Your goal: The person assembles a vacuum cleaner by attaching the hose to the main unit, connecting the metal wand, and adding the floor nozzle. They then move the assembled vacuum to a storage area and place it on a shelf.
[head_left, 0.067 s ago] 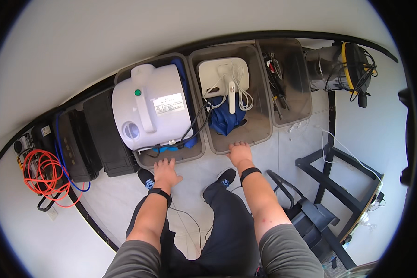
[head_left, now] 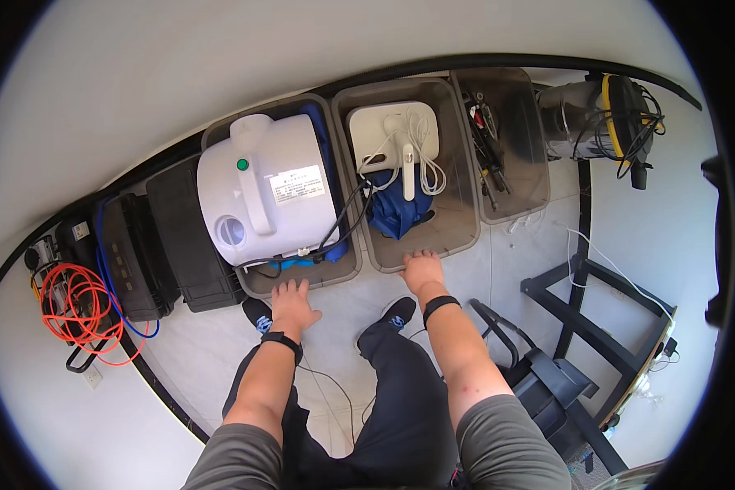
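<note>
My left hand (head_left: 292,305) reaches to the front rim of a grey translucent bin (head_left: 339,272). Its fingers are spread, tips at the rim, thumb held out to the side. In that bin sits a bulky white appliance (head_left: 263,192) with a top handle, a green button and a paper label; blue cloth shows beside it. My right hand (head_left: 422,270) lies over the front rim of the middle bin (head_left: 457,239), fingers slightly bent and apart. Inside are a white flat-based device (head_left: 394,131) with a coiled white cable and dark blue fabric (head_left: 398,208). Neither hand visibly holds anything.
A third bin (head_left: 514,214) contains hand tools. Right of it lies a black-and-yellow canister (head_left: 621,114) with cable. Black cases (head_left: 189,233) and a coiled orange hose (head_left: 77,302) stand left. A black metal frame (head_left: 580,327) is at lower right; thin cables cross the floor.
</note>
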Action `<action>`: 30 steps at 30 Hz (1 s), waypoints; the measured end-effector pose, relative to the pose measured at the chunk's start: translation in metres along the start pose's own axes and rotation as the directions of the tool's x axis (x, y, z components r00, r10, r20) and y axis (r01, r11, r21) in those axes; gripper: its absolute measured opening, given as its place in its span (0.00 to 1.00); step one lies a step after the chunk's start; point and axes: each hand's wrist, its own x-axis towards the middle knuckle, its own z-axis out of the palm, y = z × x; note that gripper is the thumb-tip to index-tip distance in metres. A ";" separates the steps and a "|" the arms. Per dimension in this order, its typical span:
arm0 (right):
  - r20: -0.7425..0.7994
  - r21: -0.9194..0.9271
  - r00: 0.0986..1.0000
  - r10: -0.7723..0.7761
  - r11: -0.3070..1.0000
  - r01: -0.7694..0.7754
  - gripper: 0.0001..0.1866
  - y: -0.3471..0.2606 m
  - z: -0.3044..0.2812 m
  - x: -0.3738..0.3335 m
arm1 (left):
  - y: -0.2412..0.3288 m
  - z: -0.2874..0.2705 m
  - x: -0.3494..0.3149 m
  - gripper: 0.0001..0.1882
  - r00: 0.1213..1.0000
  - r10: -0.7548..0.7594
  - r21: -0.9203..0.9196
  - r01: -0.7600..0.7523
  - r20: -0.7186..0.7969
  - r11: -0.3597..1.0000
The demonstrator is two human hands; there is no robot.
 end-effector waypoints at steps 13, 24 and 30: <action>-0.134 0.045 0.982 -0.133 0.989 0.140 0.13 0.012 -0.011 -0.007 | 0.003 0.007 0.006 0.43 0.999 -0.047 0.014 0.047 0.009 0.999; -0.466 -0.061 0.853 0.237 0.953 -0.298 0.23 0.224 -0.027 0.019 | 0.009 0.021 0.024 0.34 0.989 -0.104 0.034 0.108 -0.106 0.994; -0.266 -0.092 0.932 0.248 0.956 -0.280 0.16 0.235 -0.004 0.044 | 0.021 0.023 0.029 0.34 0.981 -0.160 0.077 0.169 -0.111 0.983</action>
